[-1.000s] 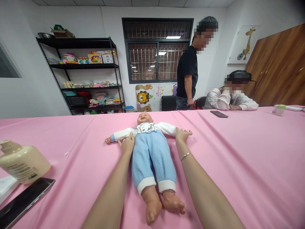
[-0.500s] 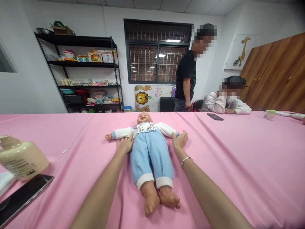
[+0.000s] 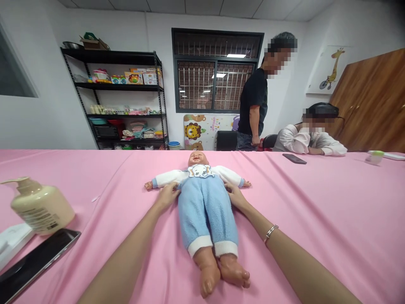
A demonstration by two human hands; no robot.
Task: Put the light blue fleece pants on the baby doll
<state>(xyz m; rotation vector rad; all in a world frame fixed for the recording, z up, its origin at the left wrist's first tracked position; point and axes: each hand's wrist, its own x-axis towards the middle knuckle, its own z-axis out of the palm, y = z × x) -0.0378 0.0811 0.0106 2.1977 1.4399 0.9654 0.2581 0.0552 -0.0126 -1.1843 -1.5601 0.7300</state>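
A baby doll [image 3: 205,207] lies on its back on the pink cloth, arms stretched out and feet toward me. It wears light blue trousers with white cuffs and a white-sleeved top with an elephant face on the chest. At the left side of its waist, my left hand [image 3: 168,196] has its fingers closed on the blue clothing edge. My right hand [image 3: 236,196], with a silver bracelet on that wrist, pinches at the opposite side of the waist. Some fingertips of both hands are hidden against the fabric.
To the left stand a beige pump bottle [image 3: 42,207], a black phone [image 3: 38,261] and a white object [image 3: 14,242]. Another phone [image 3: 294,158] and a small green-lidded jar [image 3: 376,157] lie at the far right. One person [image 3: 253,101] stands behind the table; another [image 3: 294,137] sits there.
My right hand has moved from the doll's hand in to its waist. My left hand has stayed by the waist, its fingers now at the clothing. The view has shifted slightly.
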